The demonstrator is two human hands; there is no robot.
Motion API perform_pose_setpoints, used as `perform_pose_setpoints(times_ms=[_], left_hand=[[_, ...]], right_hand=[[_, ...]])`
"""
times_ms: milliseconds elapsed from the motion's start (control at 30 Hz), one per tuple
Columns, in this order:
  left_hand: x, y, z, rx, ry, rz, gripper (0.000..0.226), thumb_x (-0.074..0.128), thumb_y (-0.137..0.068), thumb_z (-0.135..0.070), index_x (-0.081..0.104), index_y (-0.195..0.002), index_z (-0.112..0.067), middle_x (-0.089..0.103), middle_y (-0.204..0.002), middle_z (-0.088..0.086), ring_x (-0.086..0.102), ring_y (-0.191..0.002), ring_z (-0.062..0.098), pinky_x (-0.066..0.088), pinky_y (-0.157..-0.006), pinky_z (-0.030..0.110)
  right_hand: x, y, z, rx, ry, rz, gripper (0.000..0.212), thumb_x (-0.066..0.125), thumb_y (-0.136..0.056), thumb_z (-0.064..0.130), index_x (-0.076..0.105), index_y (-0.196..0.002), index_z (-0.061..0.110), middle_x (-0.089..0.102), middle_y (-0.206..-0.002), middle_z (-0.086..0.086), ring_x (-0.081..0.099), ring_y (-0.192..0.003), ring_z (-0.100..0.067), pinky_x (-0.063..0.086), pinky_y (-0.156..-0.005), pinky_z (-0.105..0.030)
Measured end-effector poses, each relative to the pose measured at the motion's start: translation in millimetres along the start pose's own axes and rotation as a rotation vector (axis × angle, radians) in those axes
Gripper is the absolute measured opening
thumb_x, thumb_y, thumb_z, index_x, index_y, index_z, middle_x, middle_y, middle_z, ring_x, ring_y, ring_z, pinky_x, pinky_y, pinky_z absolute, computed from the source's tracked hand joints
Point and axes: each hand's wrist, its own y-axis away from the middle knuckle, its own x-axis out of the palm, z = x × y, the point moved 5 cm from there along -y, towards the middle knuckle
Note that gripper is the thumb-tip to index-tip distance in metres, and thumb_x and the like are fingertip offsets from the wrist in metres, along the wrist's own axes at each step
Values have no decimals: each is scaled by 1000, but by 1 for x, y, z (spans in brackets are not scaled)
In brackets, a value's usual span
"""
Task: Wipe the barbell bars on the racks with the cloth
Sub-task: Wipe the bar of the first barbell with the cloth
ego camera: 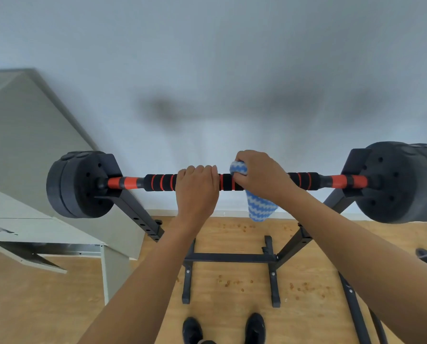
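Left hand point(197, 187) grips black-and-orange foam-sleeved barbell bar point(157, 182); right hand point(259, 177) clamps blue-white zigzag cloth point(259, 207) on it. Risk: hard wiping rolls bar off rack.

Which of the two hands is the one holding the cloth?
The right hand: it presses the blue-and-white cloth around the barbell bar. The left hand grips the bar bare, beside it.

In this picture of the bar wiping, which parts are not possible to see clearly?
- Head view: the bar under the left hand and right hand is covered by them.
- The cloth is partly hidden inside the right hand's fingers and behind the bar.
- The right weight plates are cut off by the frame's right edge.
- The shoes are cut off at the bottom edge.
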Motion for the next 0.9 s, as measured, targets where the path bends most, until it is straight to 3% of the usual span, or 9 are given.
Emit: perform_pose_setpoints(times_ms=[133, 300, 367, 433, 500, 633, 767, 900], left_hand=[[1, -12, 0, 10, -101, 145, 21, 58, -76, -5, 42, -72, -17, 19, -51, -4, 35, -48, 18, 28, -53, 29], [-4, -35, 7, -32, 143, 315, 13, 53, -93, -6, 48, -84, -14, 43, -67, -1, 53, -68, 25, 35, -56, 31], [-5, -44, 12, -108, 272, 489, 18, 48, -92, -11, 59, -77, -12, 61, -62, -2, 62, -65, 25, 41, -61, 30], [-4, -45, 15, -225, 420, 641, 34, 40, -92, -20, 65, -71, -13, 65, -50, -4, 64, -55, 20, 45, -63, 30], [-5, -44, 14, -251, 470, 660, 38, 37, -91, -23, 66, -69, -13, 65, -47, -5, 64, -51, 18, 45, -63, 29], [-5, -41, 14, -275, 461, 532, 36, 39, -87, -21, 65, -64, -13, 68, -51, -3, 63, -53, 18, 43, -63, 29], [-2, -38, 14, -291, 440, 523, 37, 39, -90, -23, 65, -65, -14, 65, -48, -4, 62, -53, 18, 42, -62, 29], [-2, -42, 14, -342, 478, 706, 33, 40, -89, -22, 67, -72, -13, 64, -46, -4, 62, -50, 19, 44, -61, 27]], right_hand=[[4, 9, 11, -148, 204, 21, 12, 60, -90, 28, 57, -96, 18, 53, -91, 6, 52, -69, -18, 49, -63, -36], [2, 16, 13, -280, 274, -9, 14, 66, -86, 25, 61, -95, 16, 47, -86, 9, 45, -68, -15, 40, -52, -30], [3, 20, 13, -306, 287, 9, 16, 68, -86, 25, 62, -97, 16, 49, -88, 8, 46, -68, -15, 44, -52, -32], [2, 26, 11, -325, 306, 46, 18, 68, -86, 27, 64, -102, 19, 53, -90, 7, 49, -70, -15, 50, -54, -34], [-6, 28, 4, -299, 259, 64, 17, 67, -87, 27, 64, -103, 22, 55, -92, 10, 51, -72, -13, 53, -60, -36], [-23, 10, -8, -132, 3, -25, 8, 64, -87, 25, 65, -95, 22, 59, -88, 10, 57, -76, -14, 53, -70, -39], [-7, 3, 7, -134, 151, 24, 13, 62, -89, 28, 64, -99, 21, 56, -93, 7, 57, -76, -19, 51, -67, -36], [2, 12, 12, -208, 281, -6, 14, 62, -87, 31, 61, -93, 18, 49, -88, 7, 50, -64, -16, 52, -57, -37]])
